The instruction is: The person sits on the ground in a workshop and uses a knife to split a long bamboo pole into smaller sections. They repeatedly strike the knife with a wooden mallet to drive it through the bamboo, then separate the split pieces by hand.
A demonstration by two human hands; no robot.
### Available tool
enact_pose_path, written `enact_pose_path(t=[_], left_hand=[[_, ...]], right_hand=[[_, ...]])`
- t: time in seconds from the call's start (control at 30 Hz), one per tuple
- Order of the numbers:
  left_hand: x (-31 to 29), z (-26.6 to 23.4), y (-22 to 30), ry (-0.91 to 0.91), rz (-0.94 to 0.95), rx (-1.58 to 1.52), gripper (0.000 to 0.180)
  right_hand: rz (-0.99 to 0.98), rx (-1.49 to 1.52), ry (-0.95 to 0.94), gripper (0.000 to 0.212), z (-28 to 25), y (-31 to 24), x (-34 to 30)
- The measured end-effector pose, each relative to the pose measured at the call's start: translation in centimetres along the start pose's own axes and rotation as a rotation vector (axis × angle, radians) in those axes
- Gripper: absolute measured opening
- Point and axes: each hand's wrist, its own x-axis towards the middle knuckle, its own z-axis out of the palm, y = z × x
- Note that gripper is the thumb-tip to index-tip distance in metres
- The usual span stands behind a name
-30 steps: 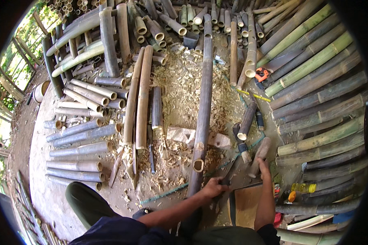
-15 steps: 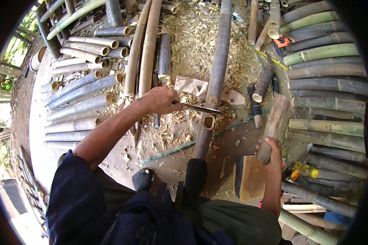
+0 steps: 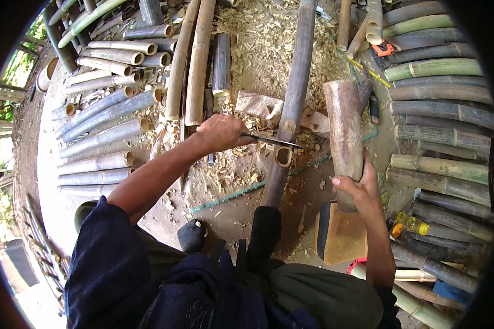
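A long dark bamboo pole runs away from me, its near end by my dark-covered foot. An oval hole is cut in its upper side. My left hand is closed round the handle of a knife, whose blade lies across the pole just beyond the hole. In my right hand I grip the narrow lower end of a thick wooden mallet, raised to the right of the pole. A notched wood block rests on the chips left of the pole.
Cut bamboo lengths lie in rows at left, with more bamboo stacked at right. An orange-handled saw, a yellow measuring tape and a yellow bottle are on the right. A wooden block sits near my right knee.
My right hand has raised the mallet and brought it left, closer to the pole. The knife blade stays across the pole by the hole, and the view has shifted slightly.
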Motion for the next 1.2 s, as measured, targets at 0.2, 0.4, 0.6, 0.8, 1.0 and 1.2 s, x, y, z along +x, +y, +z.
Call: enact_pose_path(t=[0.2,0.4,0.6,0.8,1.0,1.2], left_hand=[[1.3,1.9,0.0,0.019,-0.003,0.041,0.058],[0.6,1.4,-0.5,-0.078,-0.057,0.009,0.056],[2.3,2.8,-1.0,-0.065,-0.003,-0.041,0.052],[1.6,1.8,-2.1,-0.073,0.018,-0.089,0.057],[2.7,1.4,-1.6,-0.118,0.069,-0.106,0.063],[3.7,2.6,-2.3,-0.174,0.091,-0.118,0.057]], right_hand=[[-0.041,-0.819,0.001,0.086,4.1,4.7,0.9],[0.112,-0.542,-0.209,0.073,2.3,-5.3,5.3],[-0.001,-0.55,0.112,0.068,5.2,2.1,3.8],[0.188,-0.678,-0.326,0.072,2.6,-6.0,7.9],[-0.148,-0.377,0.179,0.067,6.7,0.7,4.8],[0.124,-0.492,-0.389,0.072,1.8,-2.2,7.9]])
